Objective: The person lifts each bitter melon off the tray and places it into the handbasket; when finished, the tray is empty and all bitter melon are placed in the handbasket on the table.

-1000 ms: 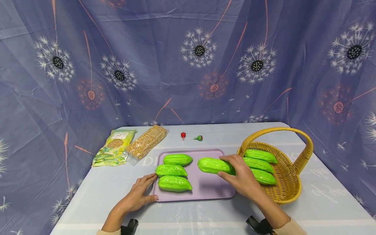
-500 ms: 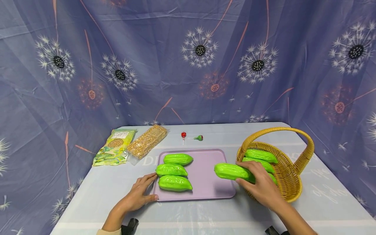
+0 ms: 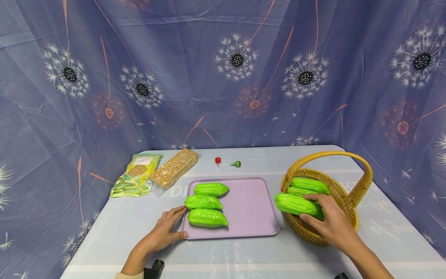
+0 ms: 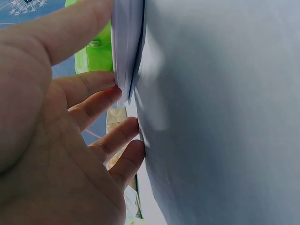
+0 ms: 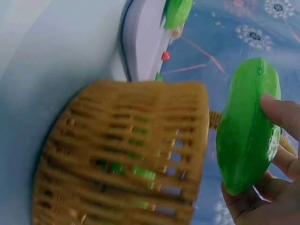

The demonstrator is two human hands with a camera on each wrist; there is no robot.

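Observation:
My right hand [image 3: 331, 217] holds a bright green, ridged bitter melon [image 3: 296, 204] between thumb and fingers, over the near side of a yellow wicker basket [image 3: 339, 224]. In the right wrist view this melon [image 5: 246, 126] is above the basket's rim. Two more bitter melons [image 3: 310, 185] show inside the basket behind it; the held one covers part of the inside. My left hand [image 3: 165, 228] touches the left edge of a purple tray [image 3: 249, 217], its fingers fairly straight against the rim in the left wrist view. Three bitter melons [image 3: 208, 217] lie along the tray's left side.
A green-yellow bag [image 3: 136, 174] and a clear pack of golden grains [image 3: 175, 168] lie at the back left. Behind the tray are a red lollipop [image 3: 217, 160] and a green lollipop [image 3: 237, 164]. The basket's tall handle [image 3: 327, 155] arches over it. A patterned curtain [image 3: 195, 77] hangs behind.
My right hand has carried the bitter melon rightward from over the tray to over the basket. The left hand and the tray have stayed in place.

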